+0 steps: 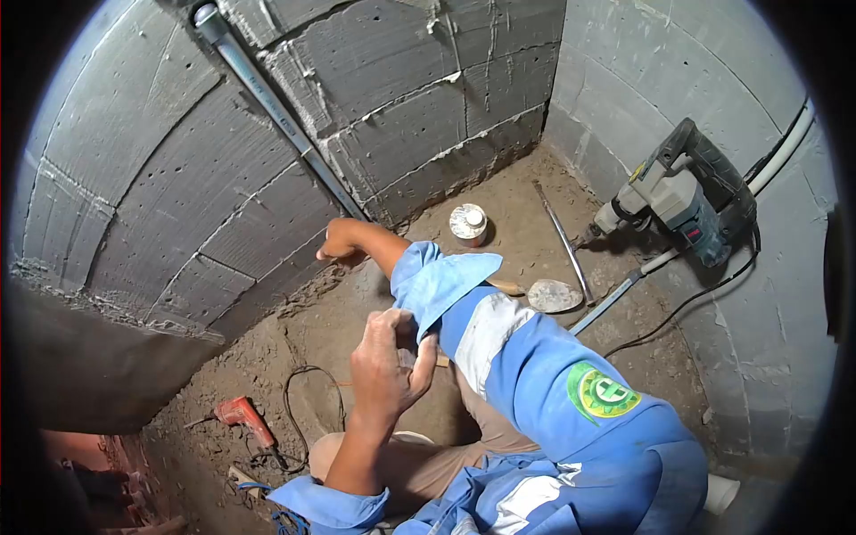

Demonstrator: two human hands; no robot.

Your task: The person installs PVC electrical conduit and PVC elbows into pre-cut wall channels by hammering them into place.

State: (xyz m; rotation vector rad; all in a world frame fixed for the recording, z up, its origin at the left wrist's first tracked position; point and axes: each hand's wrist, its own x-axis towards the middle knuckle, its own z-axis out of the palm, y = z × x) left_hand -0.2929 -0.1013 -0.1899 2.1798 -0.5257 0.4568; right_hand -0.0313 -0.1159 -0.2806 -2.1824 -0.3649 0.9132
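1. Close to me, the left hand (383, 364) has bent fingers at the edge of the right sleeve (456, 275), perhaps to draw the cloth aside; I can't tell whether they pinch it.
2. The right hand (342, 239) reaches low by the wall (241, 205), near the pipe's foot, fingers curled downward; whether they grip anything, I can't tell.
3. The pipe (283, 114) runs along that wall, which probably steadies it.
4. On the floor (510, 198), the tub (469, 235), trowel (554, 296) and rod (560, 234) lie beyond the reaching arm, likely kept handy.
5. The hammer drill (664, 201) leans at the other wall, presumably for support; the red drill (246, 421) lies opposite.
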